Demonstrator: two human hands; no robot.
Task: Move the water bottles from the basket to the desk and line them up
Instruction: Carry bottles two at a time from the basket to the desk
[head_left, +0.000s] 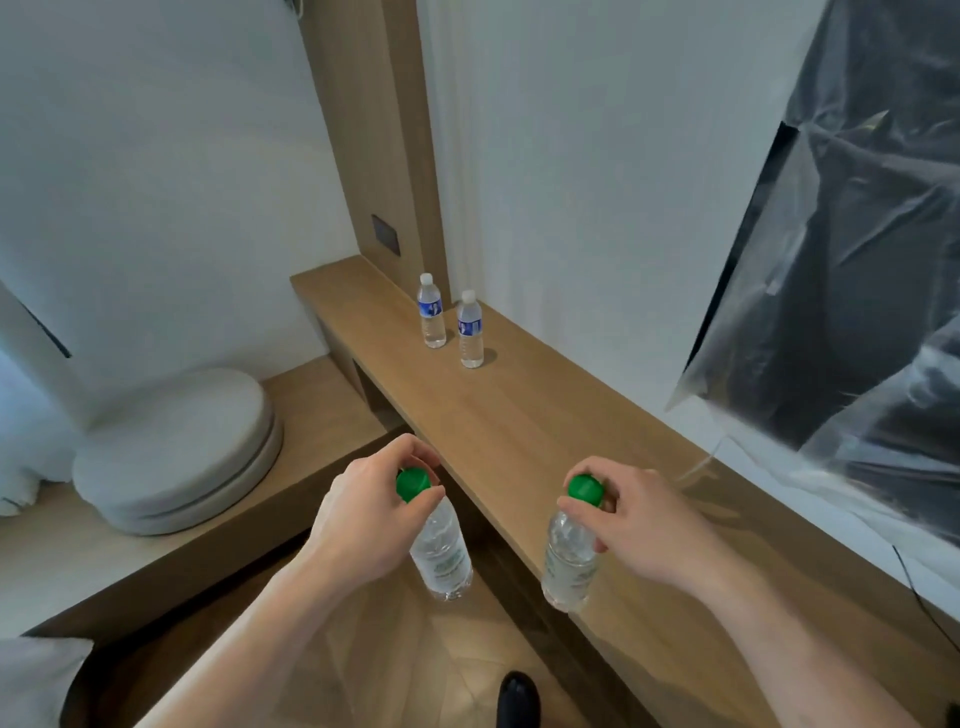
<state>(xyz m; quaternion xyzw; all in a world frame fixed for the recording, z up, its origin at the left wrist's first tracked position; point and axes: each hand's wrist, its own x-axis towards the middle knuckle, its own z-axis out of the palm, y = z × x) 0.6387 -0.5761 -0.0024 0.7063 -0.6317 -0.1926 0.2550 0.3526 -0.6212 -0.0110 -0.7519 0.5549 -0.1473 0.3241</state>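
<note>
The left hand (363, 514) has its fingers (421, 457) curled round the green cap (413, 484) of the left bottle (441, 551), which hangs from that pinch, tilted, over the floor (363, 649) just short of the bench (519, 415) edge. The right hand (639, 519) pinches the cap (586, 489) of the right bottle (569, 558) the same way; this one hangs nearly upright at the bench's near edge, and I cannot tell whether its base touches the wood. Two blue-label bottles (432, 312) (470, 330) stand upright at 12 o'clock, far along the bench, close together and near the wall (597, 208). The basket is out of view. As I judge it, the step is carrying this pair to join that row. Done well, the bottles travel toward 12 o'clock above the surface, go down flat on their bases along the line the standing pair sets, and are let go only once they stand steady. A cap pinch lets a full bottle swing, so slow travel helps, and the left one needs righting first. A round cushion (176, 447) lies at 9 o'clock; crumpled plastic sheet (857, 260) hangs at 2 o'clock.
</note>
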